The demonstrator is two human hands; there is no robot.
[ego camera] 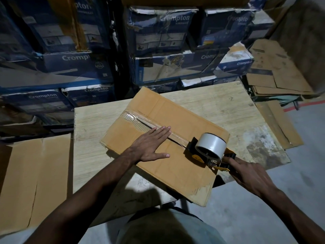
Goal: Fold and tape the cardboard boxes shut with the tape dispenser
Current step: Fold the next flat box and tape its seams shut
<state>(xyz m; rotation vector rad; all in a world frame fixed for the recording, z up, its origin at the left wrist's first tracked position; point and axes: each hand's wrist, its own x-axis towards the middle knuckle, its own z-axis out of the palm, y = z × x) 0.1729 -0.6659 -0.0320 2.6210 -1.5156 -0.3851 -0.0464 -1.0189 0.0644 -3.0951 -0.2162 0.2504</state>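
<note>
One closed box point(163, 138) on the table point(219, 106): left hand point(151, 147) pressing flat, right hand point(249, 176) gripping one tape dispenser point(209, 152).

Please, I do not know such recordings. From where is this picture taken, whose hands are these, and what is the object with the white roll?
No machine here: a person wears a camera on the head, so the picture looks down at their own arms. The left hand lies flat on a cardboard box resting on a wooden table. The right hand grips the handle of a tape dispenser, the object with the roll, set on the box's middle seam. Clear tape covers the seam's far part. Blue boxes are stacked behind.
</note>
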